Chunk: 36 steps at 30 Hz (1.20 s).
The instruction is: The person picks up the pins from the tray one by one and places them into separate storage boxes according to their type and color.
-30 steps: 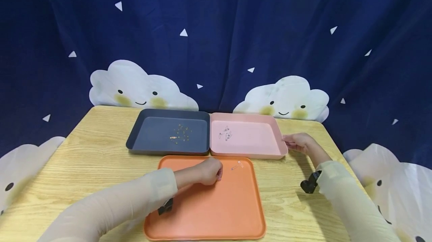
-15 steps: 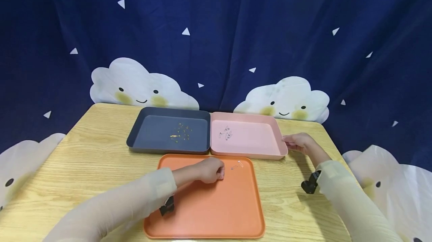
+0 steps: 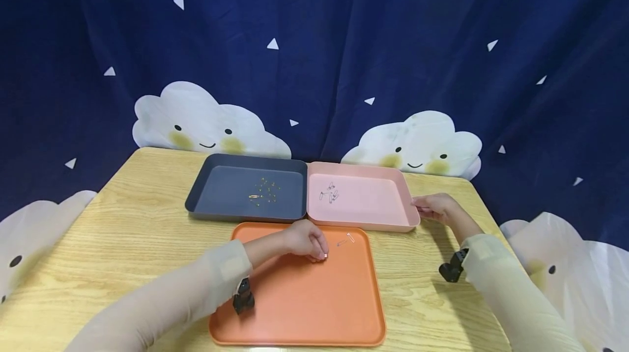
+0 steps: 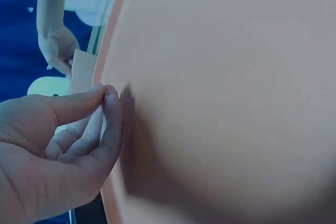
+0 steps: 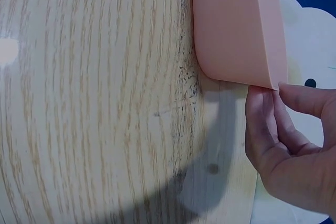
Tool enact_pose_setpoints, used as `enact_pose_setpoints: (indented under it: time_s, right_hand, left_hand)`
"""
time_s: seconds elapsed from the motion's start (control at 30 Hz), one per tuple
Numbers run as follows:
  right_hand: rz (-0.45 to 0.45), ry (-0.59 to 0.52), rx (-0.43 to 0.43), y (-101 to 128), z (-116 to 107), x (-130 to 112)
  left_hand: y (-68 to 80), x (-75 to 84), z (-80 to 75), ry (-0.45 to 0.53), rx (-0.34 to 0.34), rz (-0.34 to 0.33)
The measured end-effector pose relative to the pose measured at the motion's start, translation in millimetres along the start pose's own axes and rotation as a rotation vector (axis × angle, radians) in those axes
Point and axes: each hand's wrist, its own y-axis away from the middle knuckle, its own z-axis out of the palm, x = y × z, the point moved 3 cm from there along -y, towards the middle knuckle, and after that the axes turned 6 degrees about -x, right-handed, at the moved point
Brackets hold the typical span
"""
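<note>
My left hand point(image 3: 320, 252) hovers low over the orange tray point(image 3: 295, 314), near its far edge. Its thumb and forefinger pinch a tiny pale pin point(image 3: 325, 255). The left wrist view shows the left hand point(image 4: 105, 94) with those fingertips pressed together just above the orange tray point(image 4: 220, 103). A loose silver pin point(image 3: 346, 240) lies on the tray a little to the right. My right hand point(image 3: 419, 208) grips the right rim of the pink tray point(image 3: 368, 226). In the right wrist view the right hand point(image 5: 275, 91) pinches a corner of the pink tray point(image 5: 236, 30).
A dark grey tray point(image 3: 196, 207) with several small gold pins point(image 3: 263, 192) stands left of the pink tray, which holds a few silver pins point(image 3: 330, 194). All three trays sit on a wooden table point(image 3: 132, 232). A blue curtain with cloud figures hangs behind.
My left hand has risen slightly and turned, its fingertips now pointing down and pinching the tiny pin. The right hand has stayed on the pink tray's rim.
</note>
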Motion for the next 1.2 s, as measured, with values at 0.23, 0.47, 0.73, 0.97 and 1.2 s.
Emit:
enact_pose_setpoints:
  time_s: [0.23, 0.47, 0.73, 0.97, 1.2]
  right_hand:
    - [-0.004, 0.015, 0.003, -2.6, -0.6, -0.9]
    - [-0.014, 0.029, -0.009, -1.3, -1.4, -3.6]
    - [-0.012, 0.014, -0.015, -2.1, -1.1, -2.0]
    - [-0.012, 0.018, -0.008, -0.9, -0.4, -1.8]
    - [-0.008, 0.006, -0.011, -2.9, -0.2, 1.6]
  left_hand:
    - [-1.3, -1.2, -7.0, 0.164, -0.060, -0.110]
    - [-7.4, -2.0, -14.3, 0.267, -0.157, -0.181]
    - [-13.0, 12.2, -20.2, 0.270, -0.172, -0.182]
    - [-24.1, 34.9, -26.0, 0.295, -0.166, -0.161]
    - [-37.0, 55.1, -37.9, 0.264, -0.144, -0.179]
